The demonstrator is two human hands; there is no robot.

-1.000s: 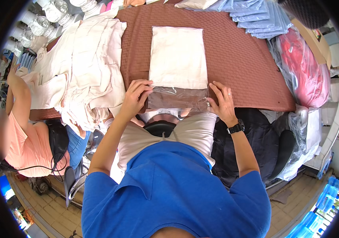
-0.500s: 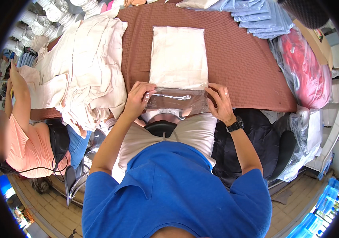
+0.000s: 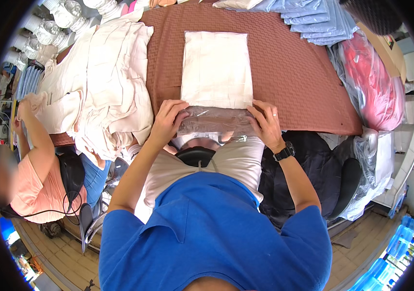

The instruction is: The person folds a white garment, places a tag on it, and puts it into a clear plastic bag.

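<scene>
Over on the far left, a co-worker (image 3: 39,184) in a peach top sits with hands up at the edge of a loose cream cloth heap (image 3: 107,72), and that heap looks limp and light. Moving inward, here's the left hand (image 3: 168,121): forearm slanting up and in from the blue sleeve, wrist nearly straight, fingertips over the left corner of a plastic flap, thumb tucked underneath, the two pinching the film. And dead centre, the thing itself: a clear bag (image 3: 216,116) lying flat on the brown table cover (image 3: 291,82), folded cream cloth (image 3: 216,70) filling its far part, its near end jutting past the table edge above the lap. Light, I'd say, and soft through the middle; nothing brittle in there. The film is the tricky bit: thin, glossy, likely slippery, and quick to crease. Best hold? The two side corners of that flap, right where the cloth stops, thumbs below and fingers above, pulling evenly so it stays flat. Across to the right hand (image 3: 266,123), a near mirror: forearm angled inward, black watch (image 3: 284,152) at the wrist, fingers bent, fingertips and thumb closed on the flap's right corner; glare on the plastic makes it hard to judge how firmly. Farther right, blue bagged packets (image 3: 316,19) are fanned in a stack, then a red bundle (image 3: 369,80) bulges in clear wrap.
</scene>
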